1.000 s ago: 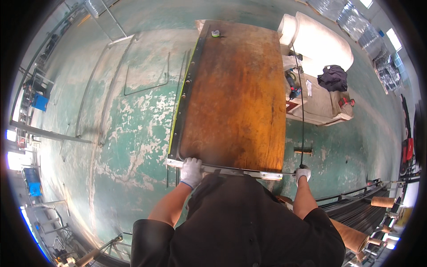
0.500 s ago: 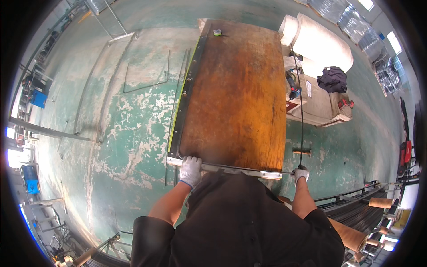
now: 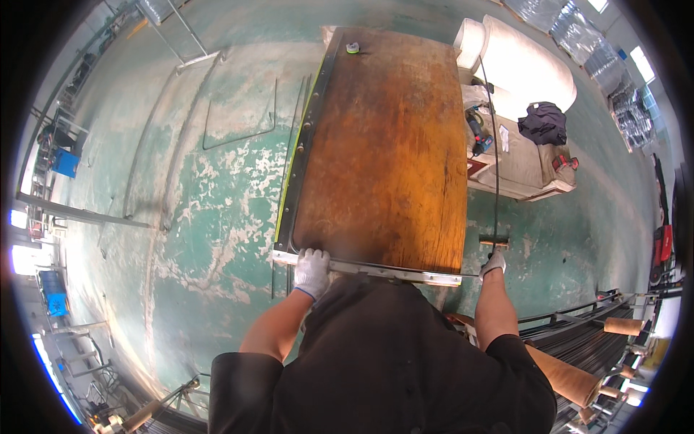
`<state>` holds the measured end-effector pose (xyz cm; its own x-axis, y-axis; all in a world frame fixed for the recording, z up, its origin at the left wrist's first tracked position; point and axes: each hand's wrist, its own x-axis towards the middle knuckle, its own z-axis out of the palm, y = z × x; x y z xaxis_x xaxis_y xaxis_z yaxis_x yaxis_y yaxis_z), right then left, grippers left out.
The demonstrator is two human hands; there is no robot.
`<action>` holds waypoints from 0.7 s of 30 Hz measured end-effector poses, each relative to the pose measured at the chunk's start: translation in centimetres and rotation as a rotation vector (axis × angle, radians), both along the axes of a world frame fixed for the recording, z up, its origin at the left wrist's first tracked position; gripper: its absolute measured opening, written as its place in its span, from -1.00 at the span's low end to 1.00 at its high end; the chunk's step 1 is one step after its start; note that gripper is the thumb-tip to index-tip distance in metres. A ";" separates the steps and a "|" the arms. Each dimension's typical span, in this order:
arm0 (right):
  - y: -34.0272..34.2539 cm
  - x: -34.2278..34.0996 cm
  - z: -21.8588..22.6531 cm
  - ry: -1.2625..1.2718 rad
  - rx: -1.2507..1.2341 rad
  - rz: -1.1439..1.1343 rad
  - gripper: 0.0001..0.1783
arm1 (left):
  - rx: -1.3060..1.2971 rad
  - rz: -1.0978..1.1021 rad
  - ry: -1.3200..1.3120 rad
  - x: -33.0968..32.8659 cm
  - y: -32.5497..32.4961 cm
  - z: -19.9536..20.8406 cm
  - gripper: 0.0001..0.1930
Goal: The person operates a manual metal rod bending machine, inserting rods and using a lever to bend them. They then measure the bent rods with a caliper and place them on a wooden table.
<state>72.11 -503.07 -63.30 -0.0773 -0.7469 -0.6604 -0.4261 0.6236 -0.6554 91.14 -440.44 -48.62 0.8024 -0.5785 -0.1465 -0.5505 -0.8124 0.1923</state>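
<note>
A thin dark metal rod (image 3: 494, 155) runs away from my right hand along the far side of the table's right edge. My right hand (image 3: 493, 264), in a white glove, is closed round it just past the near right corner. From that hand the rod also continues left along the table's near edge. My left hand (image 3: 312, 270), gloved too, presses down near the near left corner, fingers together over the rod and the silvery metal strip (image 3: 426, 277). The wooden tabletop (image 3: 390, 145) is brown and worn, with a dark rail (image 3: 303, 137) along its left side.
A small tape measure (image 3: 353, 48) lies at the table's far end. To the right, a low bench (image 3: 517, 170) carries power tools (image 3: 478, 134), a dark cloth (image 3: 542, 123) and large white rolls (image 3: 531, 72). A bent rod (image 3: 238, 137) lies on the green floor. Dark bars (image 3: 585, 354) are stacked behind right.
My right hand has moved slightly forward, and the long part of the rod has shifted a little to the right. My left hand stays at the near left corner.
</note>
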 end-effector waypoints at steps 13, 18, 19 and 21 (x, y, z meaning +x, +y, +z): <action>2.2 1.6 3.0 0.007 0.067 0.056 -0.39 | 0.034 0.038 0.028 -0.6 0.0 0.3 -0.65; 1.5 1.3 2.0 0.029 0.051 0.063 -0.41 | 0.067 0.028 0.009 -0.5 0.2 -1.1 -0.62; 1.7 1.8 2.3 0.048 0.064 0.076 -0.41 | 0.033 0.044 -0.004 -0.7 0.2 -0.8 -0.72; 1.3 1.5 2.1 0.075 0.064 0.095 -0.36 | 0.001 0.048 -0.013 -0.7 0.1 -0.2 -0.80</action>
